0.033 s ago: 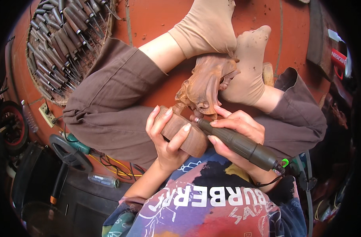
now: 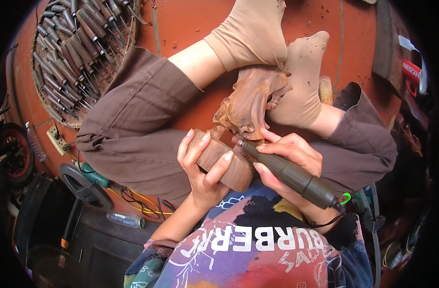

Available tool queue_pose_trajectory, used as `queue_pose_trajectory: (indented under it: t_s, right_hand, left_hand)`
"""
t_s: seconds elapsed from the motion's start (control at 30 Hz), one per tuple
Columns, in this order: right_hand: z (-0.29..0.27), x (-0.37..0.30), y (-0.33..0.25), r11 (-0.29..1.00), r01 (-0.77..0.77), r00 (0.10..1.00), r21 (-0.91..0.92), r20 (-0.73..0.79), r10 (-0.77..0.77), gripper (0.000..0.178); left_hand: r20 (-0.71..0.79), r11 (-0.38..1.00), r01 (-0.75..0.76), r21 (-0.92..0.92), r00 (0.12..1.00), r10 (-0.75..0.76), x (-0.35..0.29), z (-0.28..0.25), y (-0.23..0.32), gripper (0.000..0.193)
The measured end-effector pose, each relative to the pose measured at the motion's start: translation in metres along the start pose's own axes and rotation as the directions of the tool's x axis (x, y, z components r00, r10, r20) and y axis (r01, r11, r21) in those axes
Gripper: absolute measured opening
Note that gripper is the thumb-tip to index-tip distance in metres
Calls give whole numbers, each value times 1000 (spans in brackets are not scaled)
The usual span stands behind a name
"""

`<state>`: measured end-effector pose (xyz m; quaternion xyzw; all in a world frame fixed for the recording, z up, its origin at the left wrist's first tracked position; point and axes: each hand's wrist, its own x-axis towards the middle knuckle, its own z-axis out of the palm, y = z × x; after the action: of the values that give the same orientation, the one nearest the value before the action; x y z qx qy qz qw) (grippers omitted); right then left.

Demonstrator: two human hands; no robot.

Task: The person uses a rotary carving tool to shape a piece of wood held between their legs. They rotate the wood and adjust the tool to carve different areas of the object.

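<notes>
A brown wood carving (image 2: 246,108) with flowing, curled relief lies between my feet, its thick rounded base turned toward me. My left hand (image 2: 202,170) is wrapped around that base, fingers over its top and side. In my right hand (image 2: 296,156) is a dark handheld rotary grinder (image 2: 296,177), held like a pen. Its small reddish-brown bit points into the gap between the base and the carved body. Whether the bit touches the wood I cannot tell. One finger of the right hand rests against the carving's lower edge.
A round basket (image 2: 130,36) full of wooden-handled carving chisels (image 2: 75,53) stands at far left on the red tile floor (image 2: 181,19). At left are a power strip (image 2: 58,139), cables, a clear bottle (image 2: 125,219) and a black-handled tool. My socked feet flank the carving.
The grinder has shifted very slightly, its bit a touch farther up and its rear end slightly left. My left hand and the carving look unmoved.
</notes>
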<state>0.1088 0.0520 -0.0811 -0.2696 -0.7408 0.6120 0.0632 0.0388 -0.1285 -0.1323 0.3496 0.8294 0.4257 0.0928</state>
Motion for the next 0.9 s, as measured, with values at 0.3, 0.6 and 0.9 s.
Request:
queue_pose_trajectory:
  t_s: [0.3, 0.6, 0.9]
  right_hand:
    - [0, -1, 2, 999, -49, 999, 4, 15, 49, 27]
    - [4, 1, -8, 991, -29, 999, -128, 22, 33, 26]
    - [12, 2, -10, 987, -14, 1000, -162, -10, 13, 25]
  left_hand:
    - [2, 999, -36, 34, 999, 36, -3, 3, -5, 53]
    - [34, 977, -124, 174, 992, 120, -9, 3, -5, 38]
    - [50, 978, -118, 172, 993, 111, -7, 0, -5, 36]
